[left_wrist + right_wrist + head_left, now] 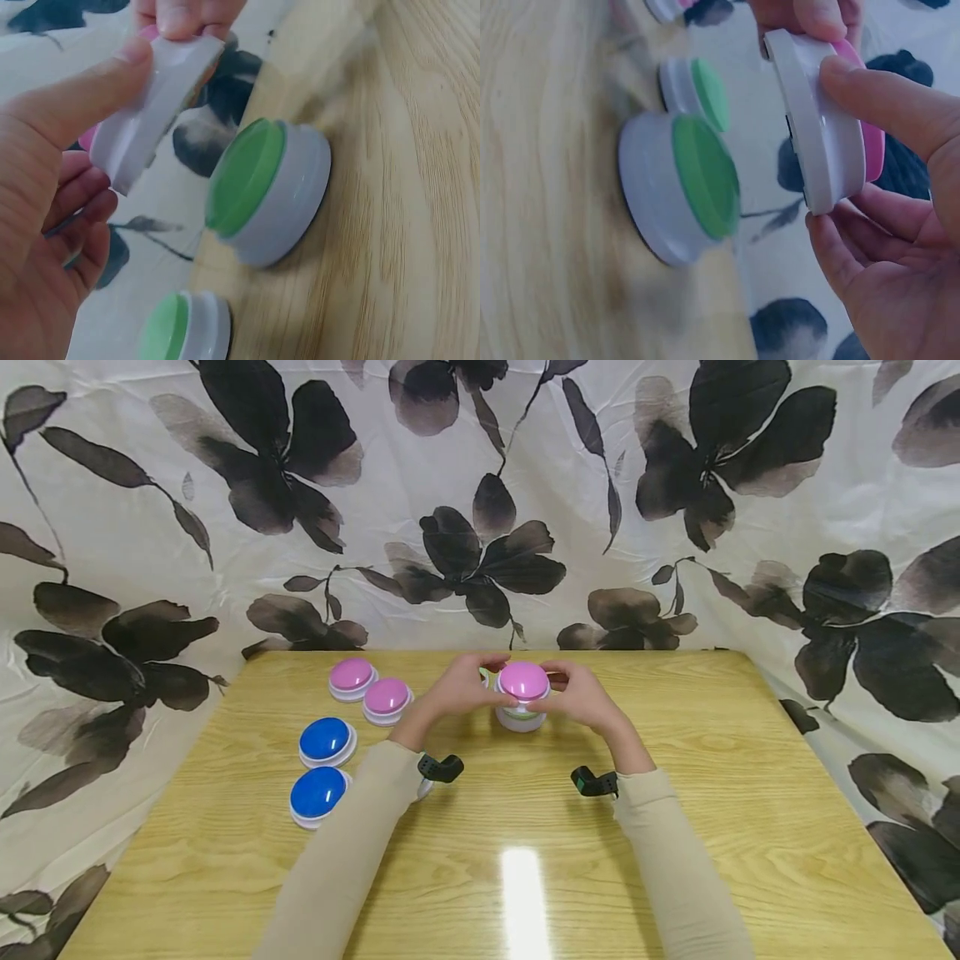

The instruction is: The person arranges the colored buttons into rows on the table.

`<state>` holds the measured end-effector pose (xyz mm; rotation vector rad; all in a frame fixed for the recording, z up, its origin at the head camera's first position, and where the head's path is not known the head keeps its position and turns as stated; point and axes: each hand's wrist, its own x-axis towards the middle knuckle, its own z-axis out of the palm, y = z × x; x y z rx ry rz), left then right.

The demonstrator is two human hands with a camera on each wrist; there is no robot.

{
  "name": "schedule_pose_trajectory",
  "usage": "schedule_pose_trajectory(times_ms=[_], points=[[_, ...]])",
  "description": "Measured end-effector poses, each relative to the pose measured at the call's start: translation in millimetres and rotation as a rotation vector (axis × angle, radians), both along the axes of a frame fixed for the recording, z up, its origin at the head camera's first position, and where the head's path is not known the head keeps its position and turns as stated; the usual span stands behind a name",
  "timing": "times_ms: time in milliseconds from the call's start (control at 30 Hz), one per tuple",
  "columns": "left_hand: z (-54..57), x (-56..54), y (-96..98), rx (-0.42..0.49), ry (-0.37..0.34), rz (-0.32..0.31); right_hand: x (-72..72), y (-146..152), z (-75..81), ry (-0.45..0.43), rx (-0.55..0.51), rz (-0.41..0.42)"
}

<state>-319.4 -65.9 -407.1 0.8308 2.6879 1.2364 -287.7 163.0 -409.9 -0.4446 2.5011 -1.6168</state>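
Note:
Both hands hold one pink push button with a white base (523, 681) in the air, near the far side of the table. My left hand (463, 687) pinches its rim from the left, thumb on the near side. From the right, my right hand (583, 695) grips it the same way. Right below it a green push button (251, 180) stands on the table, with a gap between the two in both wrist views. Another green button (709, 94) stands beside that one, mostly hidden by the left hand in the head view.
Two pink buttons (387, 697) stand at the back left. Two blue buttons (324, 739) are nearer, left of the left forearm. A white rim (424, 788) peeks out from behind the left wrist. A floral cloth (420, 468) hangs behind the wooden table (720, 827).

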Motion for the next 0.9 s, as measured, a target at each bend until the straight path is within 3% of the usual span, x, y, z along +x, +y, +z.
schedule_pose_trajectory(times_ms=[300,633,900], points=[[-4.9,-7.1,28.4,0.035,-0.001,-0.072,-0.5,27,2.3,0.038,-0.011,0.004],[-7.8,-16.3,66.3,-0.092,0.008,-0.137,0.8,60,-6.6,-0.007,-0.008,-0.029],[-9.7,-25.4,90.5,-0.092,-0.031,-0.176,2.8,80,-5.8,-0.028,-0.028,-0.045]])
